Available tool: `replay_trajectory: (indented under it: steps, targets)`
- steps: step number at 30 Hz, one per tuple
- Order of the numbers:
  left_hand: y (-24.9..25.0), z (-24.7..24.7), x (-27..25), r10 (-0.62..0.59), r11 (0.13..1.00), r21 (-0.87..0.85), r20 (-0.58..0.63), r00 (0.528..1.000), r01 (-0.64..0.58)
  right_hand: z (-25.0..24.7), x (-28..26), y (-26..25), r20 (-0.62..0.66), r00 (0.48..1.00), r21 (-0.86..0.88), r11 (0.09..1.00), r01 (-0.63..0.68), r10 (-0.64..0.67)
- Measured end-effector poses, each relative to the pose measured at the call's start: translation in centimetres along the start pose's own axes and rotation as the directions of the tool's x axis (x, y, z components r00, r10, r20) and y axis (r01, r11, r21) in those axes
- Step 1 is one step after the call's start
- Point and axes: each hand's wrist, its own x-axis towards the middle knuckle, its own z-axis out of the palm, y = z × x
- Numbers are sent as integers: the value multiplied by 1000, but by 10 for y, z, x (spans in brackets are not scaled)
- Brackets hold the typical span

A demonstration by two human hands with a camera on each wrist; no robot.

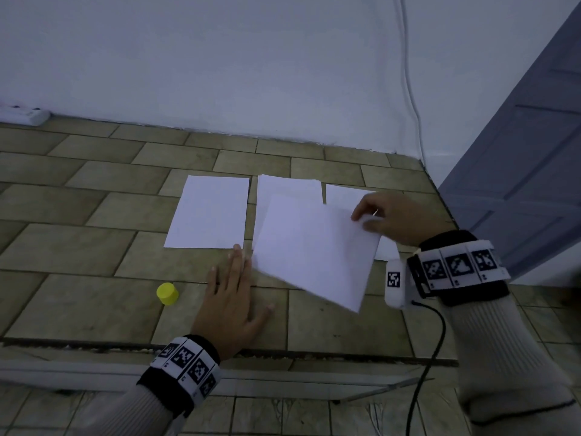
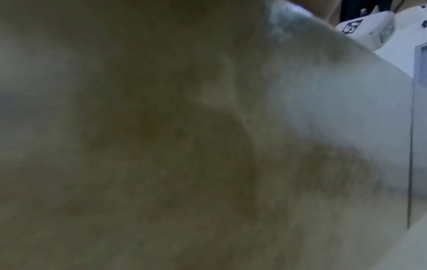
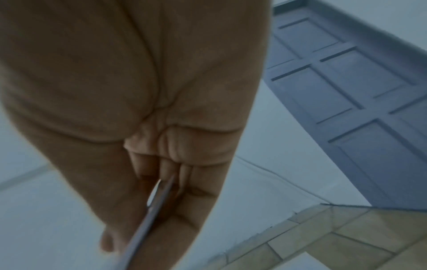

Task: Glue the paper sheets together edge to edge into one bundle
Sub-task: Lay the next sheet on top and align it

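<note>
From the head view we see our right hand (image 1: 382, 217) pinching the top corner of a tilted paper sheet (image 1: 314, 250) lifted over the middle sheet (image 1: 287, 185), with a left sheet (image 1: 209, 212) and a right sheet (image 1: 345, 193) flat on the tiled table (image 1: 78, 209); only the right wrist view shows the sheet's thin edge (image 3: 148, 215) running between thumb and curled fingers. Our left hand (image 1: 232, 297) lies flat with straight, spread fingers on the tiles near that sheet's lower left corner, its wrist view mostly a blur. We read no writing; a yellow cap (image 1: 167, 293) sits left of that hand, and a grey door (image 1: 534, 152) stands at right.
</note>
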Motion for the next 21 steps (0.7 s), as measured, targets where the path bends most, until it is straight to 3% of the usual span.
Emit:
replay_trajectory:
  steps: [4,7,11,16,21]
  targets:
    - [0,0,-1,-8,1000,2,9,1000,8,8,22,4,-183,974,211,973,-94,134]
    - [2,-3,-1,-10,1000,-9,14,1000,10,41,42,5,-159,947,367,907,-205,278]
    - [2,-4,0,-14,1000,-8,45,999,15,82,60,5,-133,924,475,842,-257,357]
    - [0,-2,0,-5,1000,-3,78,997,5,105,67,2,-158,922,360,890,-279,354]
    - [1,-4,0,-7,1000,5,102,995,6,111,69,-4,-150,935,119,944,-307,322]
